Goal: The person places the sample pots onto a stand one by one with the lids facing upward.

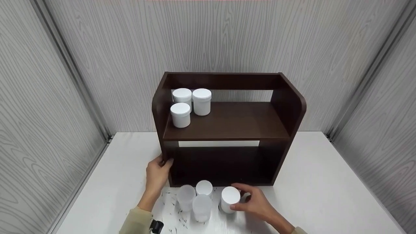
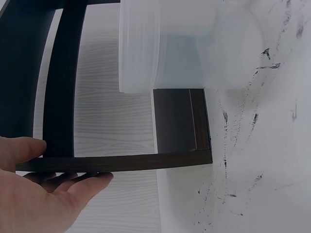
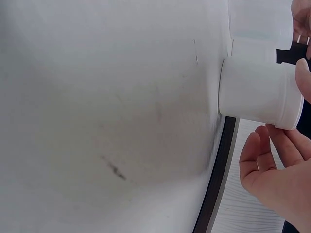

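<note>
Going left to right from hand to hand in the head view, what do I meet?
Left hand, leftmost translucent container, front translucent container, white jar, right hand. Rear white-topped container left out: it overlaps.

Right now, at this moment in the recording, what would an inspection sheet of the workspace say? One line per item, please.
Surface: white tabletop, with dark marks in front of the shelf unit.
Job's things: three lidded jars at the left end of the upper shelf; two translucent jars and one white jar on the tabletop; a held jar to their right.
Clutter: nothing seen.
Left hand: grips the shelf unit's left side panel.
Right hand: holds the held jar between thumb and fingers.
Cables: nothing seen.
Surroundings: pale wood-grain walls behind and on both sides.
</note>
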{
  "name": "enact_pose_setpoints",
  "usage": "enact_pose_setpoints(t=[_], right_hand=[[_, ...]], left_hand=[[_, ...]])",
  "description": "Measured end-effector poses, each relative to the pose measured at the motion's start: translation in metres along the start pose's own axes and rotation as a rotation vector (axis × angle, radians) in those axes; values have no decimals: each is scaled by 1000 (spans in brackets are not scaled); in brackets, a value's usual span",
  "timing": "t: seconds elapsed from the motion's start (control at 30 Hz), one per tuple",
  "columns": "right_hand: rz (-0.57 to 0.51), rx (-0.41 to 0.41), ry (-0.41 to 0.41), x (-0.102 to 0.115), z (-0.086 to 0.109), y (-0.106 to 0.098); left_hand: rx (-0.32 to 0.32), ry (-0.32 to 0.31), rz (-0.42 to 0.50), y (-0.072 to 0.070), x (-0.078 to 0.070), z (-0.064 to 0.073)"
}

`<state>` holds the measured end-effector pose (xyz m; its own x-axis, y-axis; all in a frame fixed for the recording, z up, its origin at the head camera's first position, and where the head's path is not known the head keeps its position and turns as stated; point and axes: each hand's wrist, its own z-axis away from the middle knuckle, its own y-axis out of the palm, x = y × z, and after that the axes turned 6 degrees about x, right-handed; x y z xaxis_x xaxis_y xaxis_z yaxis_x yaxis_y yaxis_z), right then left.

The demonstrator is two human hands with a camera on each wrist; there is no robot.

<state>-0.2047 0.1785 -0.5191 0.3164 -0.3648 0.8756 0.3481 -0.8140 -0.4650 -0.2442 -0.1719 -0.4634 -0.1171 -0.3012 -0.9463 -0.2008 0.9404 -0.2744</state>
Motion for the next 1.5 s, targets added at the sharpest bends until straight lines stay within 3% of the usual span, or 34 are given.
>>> enact_pose_setpoints(t=[0.23,0.87,1.5], right_hand=[[16,5,7,1,-1,0],[-24,-36,21,2,5,-3],[-32,-57,9,30,9,-22]], left_hand=[[34,0,-8,-1,1,0],[30,9,11,-1,3,-2],[27,14,-6,-1,3,-2]])
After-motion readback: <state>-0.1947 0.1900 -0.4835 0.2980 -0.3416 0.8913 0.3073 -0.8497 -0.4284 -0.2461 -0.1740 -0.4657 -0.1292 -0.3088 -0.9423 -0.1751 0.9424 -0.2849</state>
